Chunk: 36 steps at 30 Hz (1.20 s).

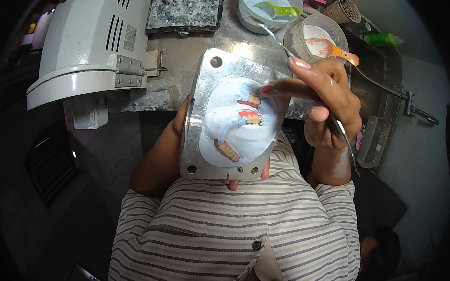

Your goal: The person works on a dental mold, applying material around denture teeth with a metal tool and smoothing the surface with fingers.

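Observation:
My left hand (232, 184) holds a metal denture flask half (196, 124) from below, tilted in front of my chest; only its fingertips show at the lower edge. Pale blue plaster (216, 103) fills the flask's round hollow. Set in it are three partial denture pieces with pink bases and cream teeth: an upper one (249, 101), a middle one (250, 118) and a lower-left one (227, 150). Bluish bits cling around them. My right hand (331, 98) grips a slim double-ended metal dental carver (343, 130). One outstretched finger reaches the plaster beside the upper piece; contact is unclear.
Beyond the flask is a stained workbench (170, 90). It bears a white vented machine (87, 43), a speckled slab (184, 11), a powder bowl with a green scoop (282, 10) and another with an orange scoop (344, 54). A tap (409, 102) is at the right.

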Each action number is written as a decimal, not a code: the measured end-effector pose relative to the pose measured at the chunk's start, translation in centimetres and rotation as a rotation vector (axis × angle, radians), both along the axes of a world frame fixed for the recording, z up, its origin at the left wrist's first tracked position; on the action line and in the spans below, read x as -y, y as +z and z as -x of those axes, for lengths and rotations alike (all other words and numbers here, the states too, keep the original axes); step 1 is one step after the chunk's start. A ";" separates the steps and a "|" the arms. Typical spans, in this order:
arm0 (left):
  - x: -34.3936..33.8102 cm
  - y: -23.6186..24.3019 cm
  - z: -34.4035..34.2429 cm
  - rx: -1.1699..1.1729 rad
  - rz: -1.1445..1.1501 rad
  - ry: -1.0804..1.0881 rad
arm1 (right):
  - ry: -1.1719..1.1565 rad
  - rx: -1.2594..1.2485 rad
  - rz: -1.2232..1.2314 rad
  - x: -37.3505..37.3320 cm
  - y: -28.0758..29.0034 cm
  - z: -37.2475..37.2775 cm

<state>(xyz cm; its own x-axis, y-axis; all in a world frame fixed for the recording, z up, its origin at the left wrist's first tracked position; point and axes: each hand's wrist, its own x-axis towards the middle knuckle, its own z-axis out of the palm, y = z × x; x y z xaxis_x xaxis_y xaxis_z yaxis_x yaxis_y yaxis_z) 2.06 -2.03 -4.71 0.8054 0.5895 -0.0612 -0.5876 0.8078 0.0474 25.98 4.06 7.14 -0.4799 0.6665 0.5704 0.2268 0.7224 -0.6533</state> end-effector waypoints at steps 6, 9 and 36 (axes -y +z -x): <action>-0.2 0.4 0.0 0.062 0.065 -0.020 | -0.025 -0.039 -0.045 0.3 -0.5 0.0; -0.3 0.7 -0.1 0.102 0.130 -0.021 | -0.068 -0.087 -0.025 0.5 -0.8 0.0; -2.0 4.2 -0.8 0.203 0.055 -0.261 | -0.153 -0.283 0.120 1.7 -0.3 -2.7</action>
